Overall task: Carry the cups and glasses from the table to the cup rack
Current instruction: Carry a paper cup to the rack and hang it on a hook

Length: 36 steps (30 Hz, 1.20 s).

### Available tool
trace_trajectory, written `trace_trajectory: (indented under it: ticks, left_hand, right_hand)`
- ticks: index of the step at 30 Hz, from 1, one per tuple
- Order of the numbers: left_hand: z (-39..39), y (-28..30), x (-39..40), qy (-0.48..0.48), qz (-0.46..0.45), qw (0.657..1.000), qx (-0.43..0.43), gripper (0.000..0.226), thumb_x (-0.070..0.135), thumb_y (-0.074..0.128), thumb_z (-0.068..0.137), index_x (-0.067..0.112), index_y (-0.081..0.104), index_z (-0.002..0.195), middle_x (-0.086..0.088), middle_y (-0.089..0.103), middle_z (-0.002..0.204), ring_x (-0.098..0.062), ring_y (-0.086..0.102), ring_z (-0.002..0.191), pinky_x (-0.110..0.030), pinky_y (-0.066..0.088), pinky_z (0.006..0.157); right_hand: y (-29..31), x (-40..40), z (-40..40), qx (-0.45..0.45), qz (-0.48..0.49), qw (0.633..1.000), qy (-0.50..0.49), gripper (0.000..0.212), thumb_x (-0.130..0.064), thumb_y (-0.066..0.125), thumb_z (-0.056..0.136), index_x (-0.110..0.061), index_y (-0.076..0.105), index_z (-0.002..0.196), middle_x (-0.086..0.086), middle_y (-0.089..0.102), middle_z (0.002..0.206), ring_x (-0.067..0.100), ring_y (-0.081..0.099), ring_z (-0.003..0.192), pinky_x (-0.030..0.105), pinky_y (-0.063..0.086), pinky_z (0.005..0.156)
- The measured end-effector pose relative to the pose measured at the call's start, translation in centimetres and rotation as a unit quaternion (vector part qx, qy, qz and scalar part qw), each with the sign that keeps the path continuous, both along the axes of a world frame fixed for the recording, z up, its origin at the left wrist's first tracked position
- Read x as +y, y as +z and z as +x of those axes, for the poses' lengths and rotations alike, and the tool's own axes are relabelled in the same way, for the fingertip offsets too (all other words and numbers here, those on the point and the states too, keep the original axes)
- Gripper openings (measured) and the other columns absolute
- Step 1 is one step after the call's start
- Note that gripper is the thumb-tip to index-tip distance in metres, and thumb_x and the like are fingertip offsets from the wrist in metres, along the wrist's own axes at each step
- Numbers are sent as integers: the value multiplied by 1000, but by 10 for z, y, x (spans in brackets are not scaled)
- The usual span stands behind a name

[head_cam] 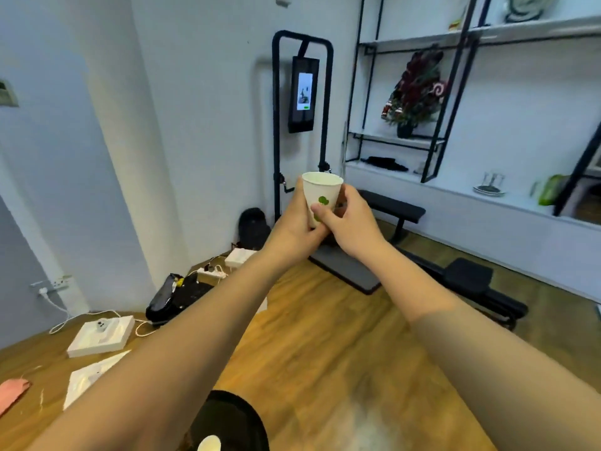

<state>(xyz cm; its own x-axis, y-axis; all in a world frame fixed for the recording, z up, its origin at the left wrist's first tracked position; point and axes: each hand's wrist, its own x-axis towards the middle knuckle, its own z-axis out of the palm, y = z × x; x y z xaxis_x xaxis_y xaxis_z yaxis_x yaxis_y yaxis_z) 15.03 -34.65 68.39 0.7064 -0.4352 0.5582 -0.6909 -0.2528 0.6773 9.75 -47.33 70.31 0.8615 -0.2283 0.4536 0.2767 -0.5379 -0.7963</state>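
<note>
A white paper cup [320, 190] with a green leaf print is held upright at arm's length in the middle of the view. My left hand [294, 222] wraps its left side and base. My right hand [348, 222] grips its right side, fingers across the front. Both arms are stretched forward over the wooden floor. On the white wall shelf [455, 193] at the right stands a small wire rack on a dark plate [491, 187]. The rim of another pale cup [209, 444] shows at the bottom edge.
A black exercise frame with a lit screen [305, 92] stands against the far wall, a black bench [390, 209] beside it. Boxes [100, 336], cables and a black bag [175, 297] lie on the floor at left. Metal shelving holds a potted plant [413, 92].
</note>
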Motion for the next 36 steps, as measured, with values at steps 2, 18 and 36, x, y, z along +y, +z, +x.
trace_trajectory:
  ticks: [2,18,36]
  left_hand:
    - [1,0,-36,-43,6,999,-1,82,31,69,91,28,18,156,10,51,141,2,53,121,-32,51,102]
    - [-63,-16,-424,-264,38,962,55,108,39,72,85,42,-10,155,-1,56,140,-21,62,118,-49,55,96]
    - [-38,-8,-813,-304,52,950,43,98,34,77,86,31,7,155,1,57,134,-15,61,109,-32,53,87]
  right_hand:
    - [0,-34,-7,-1,2,999,-45,55,-35,70,91,-16,48,137,-6,57,123,8,54,108,11,40,75]
    - [-10,-380,-125,29,-7,961,-275,52,-33,70,90,-20,51,136,-3,61,118,15,61,103,25,49,79]
    - [-16,-754,-109,25,-3,946,-323,55,-34,67,93,-22,43,140,-7,59,116,1,61,92,19,48,70]
